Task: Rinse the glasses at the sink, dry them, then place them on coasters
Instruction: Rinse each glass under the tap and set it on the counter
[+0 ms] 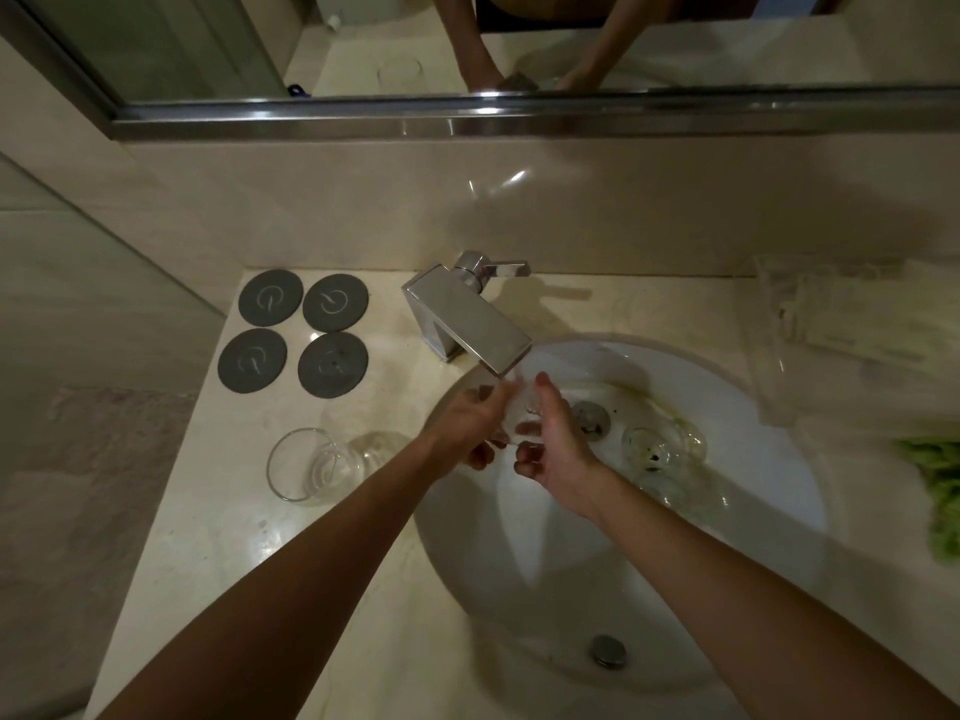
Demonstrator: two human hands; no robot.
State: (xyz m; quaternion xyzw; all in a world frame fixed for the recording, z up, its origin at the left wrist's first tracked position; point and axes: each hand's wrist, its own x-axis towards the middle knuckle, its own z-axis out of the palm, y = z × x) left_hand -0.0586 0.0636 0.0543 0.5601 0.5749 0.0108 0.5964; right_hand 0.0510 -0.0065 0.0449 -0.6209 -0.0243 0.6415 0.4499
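A: White porcelain is met first: the near wall of the sink (519,589), with the overflow cap on it. Just beyond, a clear glass (519,413) is held between the 2 hands under the spout of the faucet (467,319). It is gripped by the left hand (470,428) from the left, fingers curled around it. The right hand (556,439) is curled against its right side; whether it is gripped or only rubbed there cannot be told, because of blur.

B: How should the rinse be done well?

A: The glass should be turned under the spout so that every wall is reached, rim tilted so water runs out. A firm hold is advised, since wet glass is judged slippery.

B: And the others?

A: 1 glass on the counter (311,465) is seen near left, on its side, mouth toward the camera. 2 more glasses in the basin (665,444) lie right of the drain, with dark specks in them; these are judged not yet rinsed.

B: Farther off?

A: 4 grey coasters (296,330) wait at far left, all bare. A green cloth (935,485) at the right edge could be used for drying.
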